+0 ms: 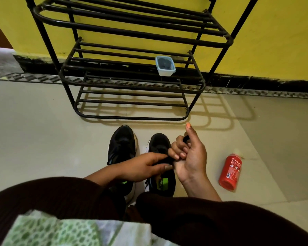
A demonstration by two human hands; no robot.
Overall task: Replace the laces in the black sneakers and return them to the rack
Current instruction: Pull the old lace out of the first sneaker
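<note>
1. Both hands work over the right sneaker (158, 143) on the floor. The left hand (142, 166) pinches the black lace (186, 138) low, and the right hand (190, 157) curls its grip round the raised end.
2. That sneaker lies directly under both grips, toe pointing away, with the left sneaker (122, 144) just beside it.
3. The rack (132, 118) stands beyond the toes.

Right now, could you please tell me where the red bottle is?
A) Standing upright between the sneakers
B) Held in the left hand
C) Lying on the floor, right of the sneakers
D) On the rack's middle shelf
C: the bottle lies on its side on the floor, right of the right sneaker and apart from it, with neither hand on it.
</note>
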